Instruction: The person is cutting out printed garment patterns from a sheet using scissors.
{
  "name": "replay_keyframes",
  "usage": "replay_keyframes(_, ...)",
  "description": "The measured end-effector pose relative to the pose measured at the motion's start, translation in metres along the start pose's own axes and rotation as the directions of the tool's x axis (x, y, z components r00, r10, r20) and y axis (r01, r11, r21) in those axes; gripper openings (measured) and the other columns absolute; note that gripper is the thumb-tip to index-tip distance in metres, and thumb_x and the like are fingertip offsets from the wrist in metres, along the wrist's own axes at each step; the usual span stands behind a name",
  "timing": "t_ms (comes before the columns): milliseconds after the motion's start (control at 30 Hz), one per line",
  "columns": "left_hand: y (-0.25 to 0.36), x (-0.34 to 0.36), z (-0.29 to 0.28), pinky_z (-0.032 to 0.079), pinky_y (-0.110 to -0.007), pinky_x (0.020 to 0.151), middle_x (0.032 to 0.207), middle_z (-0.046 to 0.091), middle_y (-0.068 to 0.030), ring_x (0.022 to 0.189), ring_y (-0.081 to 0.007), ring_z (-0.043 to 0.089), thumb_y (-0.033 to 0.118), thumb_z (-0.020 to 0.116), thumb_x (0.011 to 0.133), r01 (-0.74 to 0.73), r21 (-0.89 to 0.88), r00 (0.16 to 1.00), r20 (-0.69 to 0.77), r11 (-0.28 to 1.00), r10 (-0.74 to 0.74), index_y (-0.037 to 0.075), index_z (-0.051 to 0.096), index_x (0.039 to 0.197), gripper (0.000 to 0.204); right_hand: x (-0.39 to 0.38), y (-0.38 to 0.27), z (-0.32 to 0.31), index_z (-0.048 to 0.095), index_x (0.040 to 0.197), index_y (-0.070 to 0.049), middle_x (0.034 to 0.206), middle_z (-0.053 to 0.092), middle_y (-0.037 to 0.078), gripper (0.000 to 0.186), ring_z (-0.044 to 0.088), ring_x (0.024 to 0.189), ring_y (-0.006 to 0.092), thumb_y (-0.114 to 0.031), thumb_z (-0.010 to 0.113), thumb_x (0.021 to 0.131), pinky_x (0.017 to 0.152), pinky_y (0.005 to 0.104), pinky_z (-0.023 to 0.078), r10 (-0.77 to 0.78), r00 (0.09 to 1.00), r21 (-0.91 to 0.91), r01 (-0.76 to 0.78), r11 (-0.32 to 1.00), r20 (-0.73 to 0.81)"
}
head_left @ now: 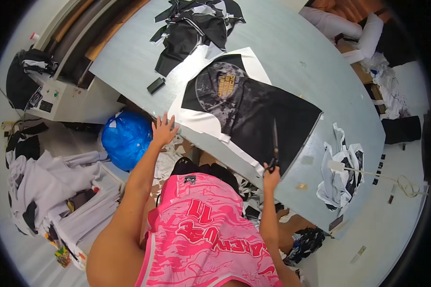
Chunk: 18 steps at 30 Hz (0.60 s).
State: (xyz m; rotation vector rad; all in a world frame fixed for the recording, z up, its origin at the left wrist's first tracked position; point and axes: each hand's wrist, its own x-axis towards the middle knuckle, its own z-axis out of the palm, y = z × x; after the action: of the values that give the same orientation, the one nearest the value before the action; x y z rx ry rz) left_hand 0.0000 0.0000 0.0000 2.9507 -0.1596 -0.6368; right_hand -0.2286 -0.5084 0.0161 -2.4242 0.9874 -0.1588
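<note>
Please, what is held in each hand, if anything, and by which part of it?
The right hand holds the scissors by the handles. The left hand, open at the edge of the table, holds nothing.

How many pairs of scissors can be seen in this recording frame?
1: the scissors in the right hand, blades over the black fabric panel on the table. Others could be hidden under the fabric piles.

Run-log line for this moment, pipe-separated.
left hand: spread at edge of table | right hand: holding scissors over black printed fabric
</note>
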Motion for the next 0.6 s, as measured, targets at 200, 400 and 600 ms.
replay_keyframes(200, -0.02, 0.007, -0.01, 0.014, -0.073, 0.119, 0.174, 0.016, -0.0154, 0.157, -0.049, 0.014, 0.069, 0.044, 0.1, -0.032, 0.061, 0.997, -0.063, 0.998, 0.036, 0.022, 0.032, 0.165, 0.081, 0.024, 0.042, -0.019, 0.055, 0.082, -0.002, 0.072, 0.065, 0.019, 0.053, 0.063, 0.069, 0.0439, -0.048, 0.082, 0.088, 0.067, 0.0506, 0.049, 0.089, 0.991, -0.09, -0.098, 0.991, -0.101)
replay_keyframes(400, 0.007, 0.006, -0.013, 0.023, -0.069, 0.119, 0.17, 0.02, -0.024, 0.156, -0.0474, 0.021, 0.059, 0.059, 0.097, -0.191, 0.056, 0.926, -0.321, 0.98, 0.199, 0.019, 0.032, 0.165, 0.083, -0.032, 0.033, 0.003, 0.065, 0.1, -0.001, 0.089, 0.07, 0.021, 0.041, 0.068, 0.083, 0.0447, -0.04, 0.076, 0.093, 0.074, 0.0529, 0.051, 0.233, 0.952, 0.112, -0.214, 0.97, -0.199)
replay_keyframes(600, 0.021, -0.013, 0.009, 0.023, -0.072, 0.117, 0.171, 0.019, -0.0213, 0.157, -0.0463, 0.019, 0.06, 0.056, 0.098, -0.392, 0.047, 0.887, -0.246, 0.919, 0.391, 0.024, 0.035, 0.163, 0.077, -0.187, -0.037, 0.078, 0.063, 0.107, -0.001, 0.082, 0.065, 0.023, 0.024, 0.06, 0.074, 0.0444, -0.021, 0.071, 0.096, 0.072, 0.0506, 0.05, 0.102, 0.992, 0.131, -0.091, 0.987, -0.073)
